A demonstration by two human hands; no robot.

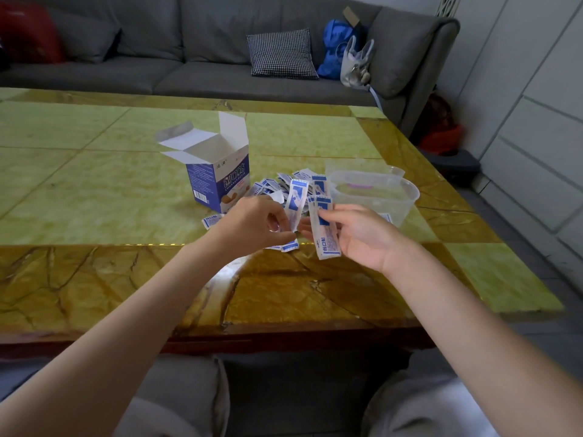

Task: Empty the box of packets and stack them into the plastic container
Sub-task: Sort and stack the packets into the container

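A blue and white box stands upright on the table with its top flaps open. Several blue and white packets lie in a loose pile between the box and a clear plastic container. My left hand pinches one packet by its lower end and holds it upright above the pile. My right hand holds a small stack of packets between thumb and fingers, just in front of the container. The container's inside looks bare apart from a purple mark.
The clear lid lies behind the container. The table is glossy green and brown stone; its right edge runs close to the container. A grey sofa with a checked cushion and bags stands behind.
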